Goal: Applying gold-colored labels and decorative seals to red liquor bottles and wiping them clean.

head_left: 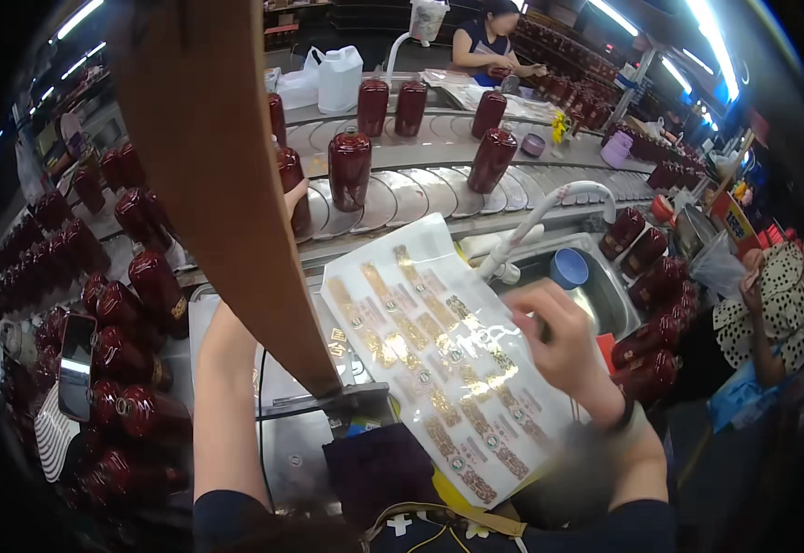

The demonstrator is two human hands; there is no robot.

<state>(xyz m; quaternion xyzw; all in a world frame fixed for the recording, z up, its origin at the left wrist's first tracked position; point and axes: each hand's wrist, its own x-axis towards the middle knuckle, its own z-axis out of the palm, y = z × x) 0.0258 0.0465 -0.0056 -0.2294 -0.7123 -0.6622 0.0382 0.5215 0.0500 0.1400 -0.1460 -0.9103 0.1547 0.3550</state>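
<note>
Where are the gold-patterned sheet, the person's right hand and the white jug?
Gold-patterned sheet (pixel 439 361): head view, middle of its printed face.
Right hand (pixel 560 334): head view, back of the hand.
White jug (pixel 339 85): head view, middle of its body.

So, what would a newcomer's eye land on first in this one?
Probably the broad brown beam slanting down left of centre. Next, the glossy sheet of gold-toned labels at the centre, the right hand near its edge. Then the dark red bottles, crowded at both sides and spaced along the conveyor beyond.
</note>
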